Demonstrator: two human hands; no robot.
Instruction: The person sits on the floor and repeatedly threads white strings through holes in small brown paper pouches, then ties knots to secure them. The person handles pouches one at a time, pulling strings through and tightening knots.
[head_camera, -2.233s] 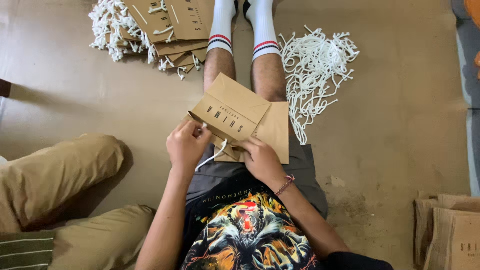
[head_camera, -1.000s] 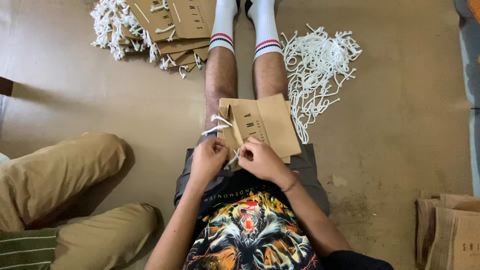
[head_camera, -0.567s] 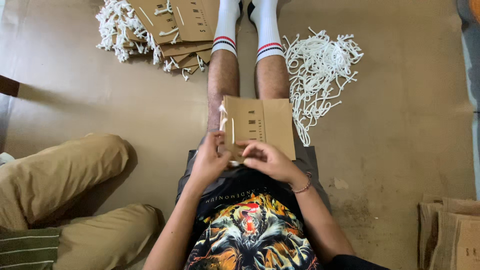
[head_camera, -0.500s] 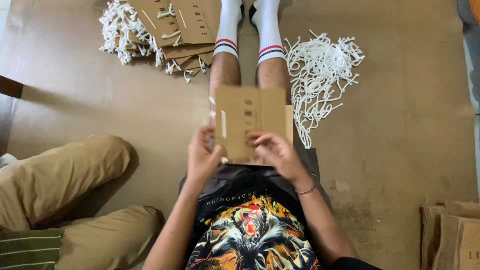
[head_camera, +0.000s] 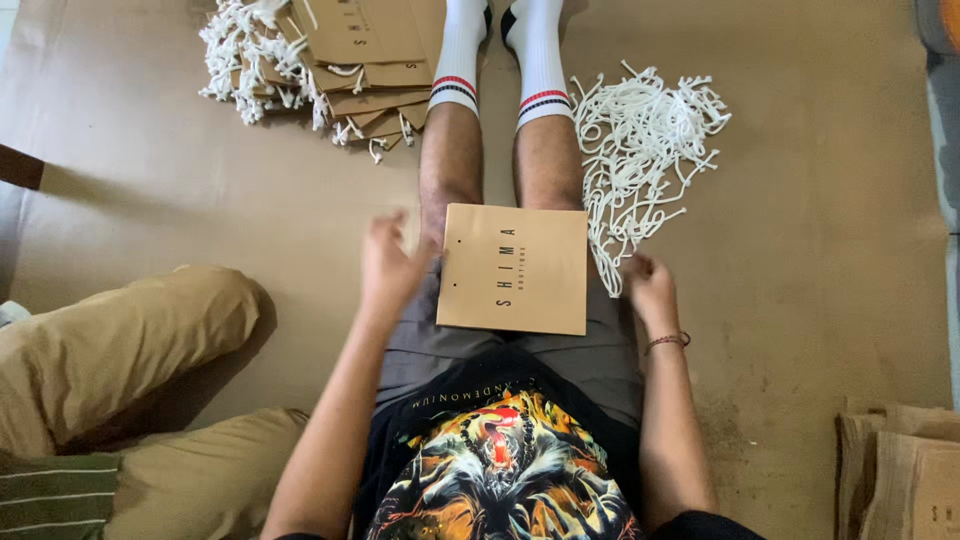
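Note:
A flat brown paper bag (head_camera: 515, 270) with dark print and two small holes near its left edge lies on my lap, across my thighs. My left hand (head_camera: 388, 268) hovers, blurred, just left of the bag with its fingers spread and nothing in it. My right hand (head_camera: 650, 288) is off the bag's right side, its fingertips at the lower end of a loose pile of white cords (head_camera: 640, 140) on the floor. No cord is visibly gripped.
A stack of finished brown bags with white cord handles (head_camera: 330, 60) lies at the top left, beside my socked feet. Another person's legs in tan trousers (head_camera: 120, 360) are on the left. More brown bags (head_camera: 900, 470) sit at the bottom right on the brown floor.
The bag was held up and turned in both hands; now it lies flat on my lap and both hands have let go. The right hand moved out to the cord pile, the left drew aside.

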